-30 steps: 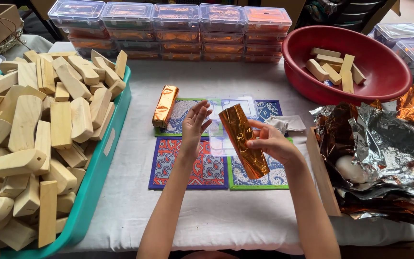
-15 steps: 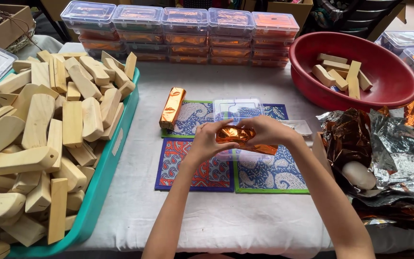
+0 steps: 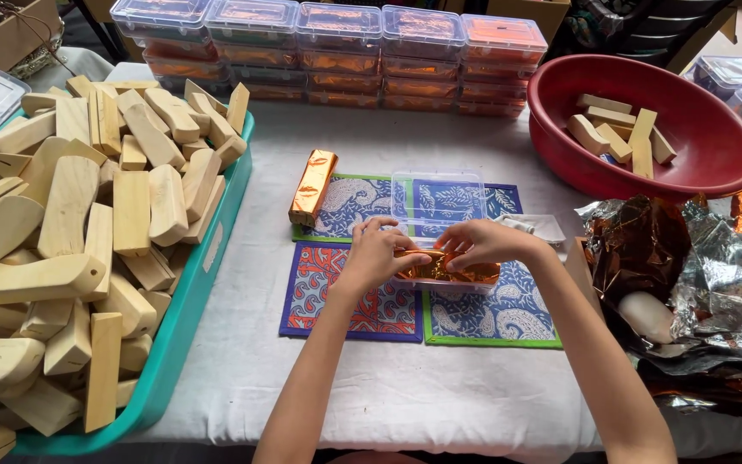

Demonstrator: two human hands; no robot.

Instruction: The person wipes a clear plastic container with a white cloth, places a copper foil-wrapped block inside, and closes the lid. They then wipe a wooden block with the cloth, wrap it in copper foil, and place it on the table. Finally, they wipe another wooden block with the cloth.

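Pressing a foil bar (image 3: 444, 271) down into a clear box (image 3: 440, 245), with both hands on it. Left hand (image 3: 380, 253) at the bar's left end, fingers curled, grip narrow around the foil. Right hand (image 3: 483, 242) on top toward the right end, fingertips pinching the foil, grip also tight. Lying across the box near its front edge, this bar, probably already inside, though fingers hide part of it. Standing open behind the hands, the lid (image 3: 438, 193). Resting on four patterned mats (image 3: 349, 305) in the middle of the desk (image 3: 405, 387), the box. Lying on the far left mat, apart from the hands, a second foil bar (image 3: 313, 186). Filling a teal tray (image 3: 184, 318) at left, many wood blocks (image 3: 88, 215). Stacked at the back, closed boxes (image 3: 337, 51). At right, a red bowl (image 3: 706, 146) with a few blocks, and crumpled foil sheets (image 3: 697, 283).
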